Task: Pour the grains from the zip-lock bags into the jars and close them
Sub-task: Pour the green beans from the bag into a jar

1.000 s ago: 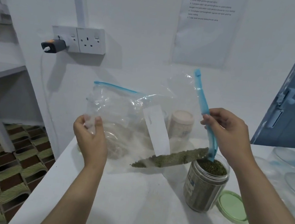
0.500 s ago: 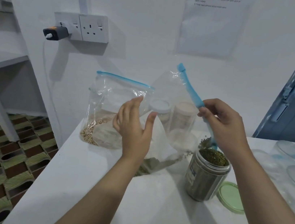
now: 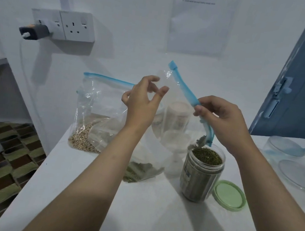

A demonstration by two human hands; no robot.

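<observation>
A clear jar (image 3: 201, 176) nearly full of green grains stands on the white table (image 3: 153, 213), its mouth uncovered. My right hand (image 3: 219, 121) pinches the blue zip strip of a clear zip-lock bag (image 3: 174, 122) just above the jar's mouth. A few green grains sit at the bag's mouth, and more lie in its lower corner, which rests on the table. My left hand (image 3: 142, 102) hovers by the bag's upper left side with fingers apart, holding nothing. The jar's green lid (image 3: 229, 195) lies flat to the right of the jar.
A second zip-lock bag (image 3: 92, 118) with tan grains stands behind at the left. Two lidded jars (image 3: 179, 117) show through the held bag. Clear glass dishes (image 3: 300, 175) lie at the right. The table's left edge drops to a patterned floor. A blue door is at right.
My left hand let go of the bag's bottom, which dropped to the table, then rose toward the bag's top. My right hand keeps the zip strip over the jar.
</observation>
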